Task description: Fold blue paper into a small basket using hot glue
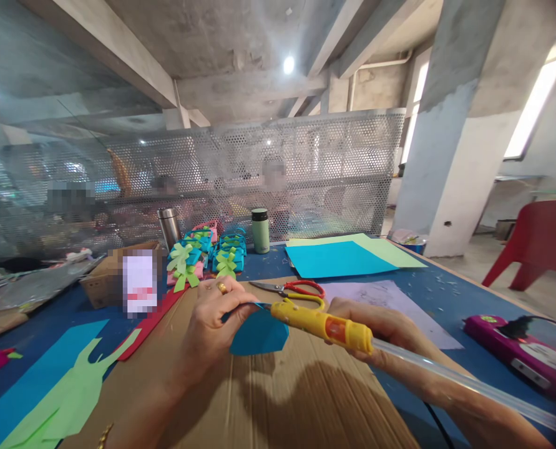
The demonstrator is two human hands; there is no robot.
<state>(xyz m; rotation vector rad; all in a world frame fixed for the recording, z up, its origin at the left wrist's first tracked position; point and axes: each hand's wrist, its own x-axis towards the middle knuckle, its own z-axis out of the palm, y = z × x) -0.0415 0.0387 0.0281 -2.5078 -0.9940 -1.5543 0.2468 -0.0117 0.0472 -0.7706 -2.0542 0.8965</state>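
Note:
My left hand [216, 315] pinches a piece of blue paper [259, 335] that is bent at its upper edge, above a sheet of brown cardboard [278, 405]. In my right hand [369, 318] is a yellow hot glue gun [324, 325] with a long clear glue stick running out of its back end. Its nozzle meets the top edge of the blue paper, close to my left fingertips; whether glue is coming out I cannot tell. Just behind the gun lie scissors [301, 292] with red and yellow handles, blades pointing left.
Blue sheets [343, 259] lie at the back right, near a green flask [260, 232] and several small blue paper bags [228, 252] with green bows. Green paper cutouts [67, 396] are at left, beside a cardboard box [100, 280]. A purple device [521, 355] sits at right.

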